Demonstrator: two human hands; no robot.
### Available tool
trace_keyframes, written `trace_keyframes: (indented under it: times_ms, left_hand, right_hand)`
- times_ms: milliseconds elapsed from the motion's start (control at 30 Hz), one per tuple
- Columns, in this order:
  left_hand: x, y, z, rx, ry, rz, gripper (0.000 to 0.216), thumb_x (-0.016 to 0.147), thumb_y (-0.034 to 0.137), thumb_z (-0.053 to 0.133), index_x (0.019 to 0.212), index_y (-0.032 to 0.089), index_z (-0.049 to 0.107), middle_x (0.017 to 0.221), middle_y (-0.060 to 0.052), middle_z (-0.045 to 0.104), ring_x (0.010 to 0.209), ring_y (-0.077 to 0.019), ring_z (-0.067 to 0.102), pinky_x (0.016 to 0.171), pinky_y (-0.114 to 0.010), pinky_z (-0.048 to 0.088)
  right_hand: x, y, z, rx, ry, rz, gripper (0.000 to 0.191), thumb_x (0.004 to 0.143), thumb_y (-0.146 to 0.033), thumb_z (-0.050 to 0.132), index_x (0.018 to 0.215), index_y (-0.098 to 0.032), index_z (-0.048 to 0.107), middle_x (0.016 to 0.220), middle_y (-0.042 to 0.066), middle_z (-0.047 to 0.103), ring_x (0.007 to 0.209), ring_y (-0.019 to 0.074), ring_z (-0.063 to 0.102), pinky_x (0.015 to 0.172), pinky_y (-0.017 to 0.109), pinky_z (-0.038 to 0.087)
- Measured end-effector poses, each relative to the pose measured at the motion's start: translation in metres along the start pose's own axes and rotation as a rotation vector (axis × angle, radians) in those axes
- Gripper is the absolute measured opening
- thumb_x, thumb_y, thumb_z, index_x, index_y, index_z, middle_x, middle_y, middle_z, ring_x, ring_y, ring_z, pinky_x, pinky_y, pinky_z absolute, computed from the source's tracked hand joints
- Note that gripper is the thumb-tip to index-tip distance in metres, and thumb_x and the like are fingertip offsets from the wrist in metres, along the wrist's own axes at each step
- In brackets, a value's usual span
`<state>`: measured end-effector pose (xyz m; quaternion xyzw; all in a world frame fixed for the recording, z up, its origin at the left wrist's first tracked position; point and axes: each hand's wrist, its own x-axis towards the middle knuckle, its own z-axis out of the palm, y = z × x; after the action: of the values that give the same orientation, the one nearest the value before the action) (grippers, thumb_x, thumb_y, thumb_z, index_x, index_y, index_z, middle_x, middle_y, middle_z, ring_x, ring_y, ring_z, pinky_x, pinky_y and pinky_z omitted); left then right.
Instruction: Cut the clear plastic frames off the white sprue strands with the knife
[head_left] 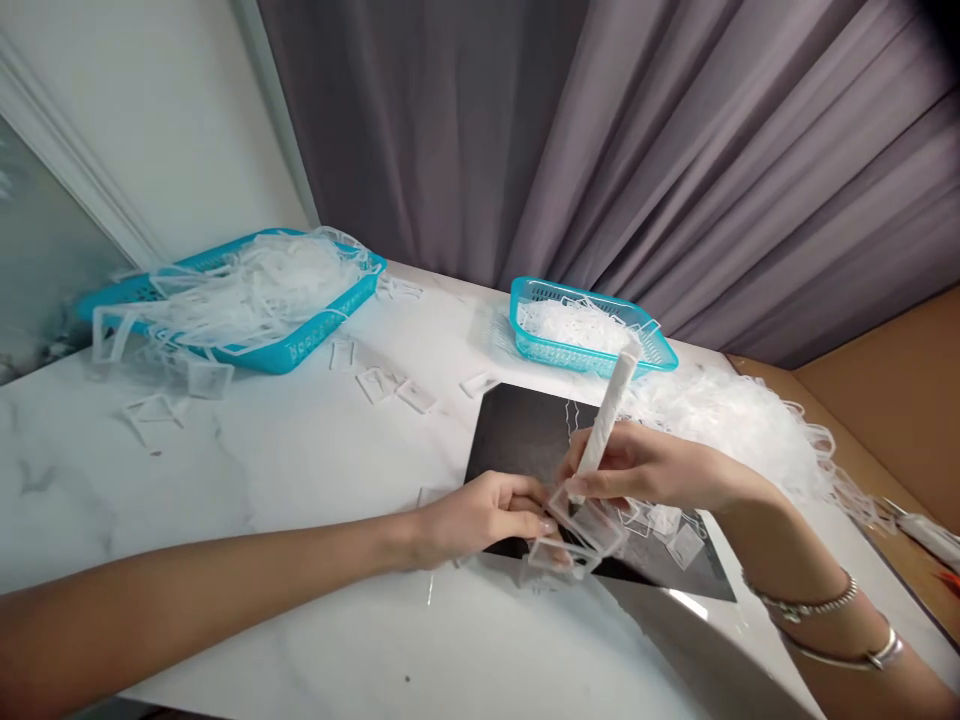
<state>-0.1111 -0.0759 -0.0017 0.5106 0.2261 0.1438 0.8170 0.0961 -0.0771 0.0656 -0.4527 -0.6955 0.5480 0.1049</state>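
Observation:
My right hand (637, 465) is closed around a thick white stick-like tool (609, 410) that looks wrapped, held like a pen with its top leaning right. The tool's lower tip is hidden. My left hand (487, 515) pinches clear plastic frame pieces (562, 555), small and rectangular, close to the right fingers. Another clear piece (596, 525) lies just under the tool. Both hands are over a black mat (517, 435) on the table. Loose clear bits (682, 545) rest on the mat right of my hands.
A large blue basket (300, 350) heaped with clear plastic pieces stands at the left. A smaller blue basket (525, 345) holds white scraps at the back. A pile of translucent strips (735, 430) covers the right side. Scattered pieces (375, 385) lie on the marbled table (262, 480).

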Motion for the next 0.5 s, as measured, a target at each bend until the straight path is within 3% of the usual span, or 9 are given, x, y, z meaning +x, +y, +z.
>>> trace_keyframes:
  times_ms: [133,233,333,500]
  left_hand:
    - [0.001,-0.004,-0.001,-0.013,0.096,0.012,0.017,0.084,0.023,0.058,0.097,0.012,0.059,0.085,-0.008,0.070,0.078,-0.0162,0.066,0.078,-0.031,0.046]
    - [0.002,-0.004,-0.001,0.013,0.091,0.022,0.016,0.086,0.024,0.055,0.098,0.014,0.057,0.078,-0.005,0.069,0.069,-0.0137,0.065,0.075,-0.030,0.046]
    - [0.003,-0.003,-0.002,0.041,0.057,0.034,0.015,0.087,0.027,0.053,0.095,0.015,0.056,0.071,-0.001,0.065,0.065,-0.0121,0.062,0.072,-0.028,0.044]
    - [0.004,-0.002,-0.002,0.116,0.066,0.026,0.020,0.088,0.032,0.050,0.094,0.014,0.057,0.072,-0.001,0.061,0.060,-0.0098,0.055,0.063,-0.024,0.041]
  right_hand:
    - [-0.013,0.011,0.004,0.012,0.404,0.040,0.023,0.079,-0.040,0.062,0.095,-0.024,0.066,0.113,0.005,0.062,0.090,0.0193,0.056,0.070,0.030,0.044]
    - [-0.023,0.024,0.017,0.144,0.576,0.069,0.021,0.079,-0.041,0.062,0.082,-0.022,0.070,0.115,0.006,0.061,0.091,0.0197,0.055,0.070,0.031,0.044]
    - [-0.025,0.034,0.034,0.385,0.519,0.061,0.021,0.080,-0.037,0.063,0.069,-0.020,0.068,0.110,0.006,0.063,0.098,0.0199,0.054,0.073,0.029,0.044]
    - [-0.018,0.037,0.049,0.854,0.398,0.027,0.008,0.079,-0.027,0.066,0.078,-0.021,0.062,0.103,0.005,0.065,0.080,0.0147,0.058,0.064,0.027,0.046]
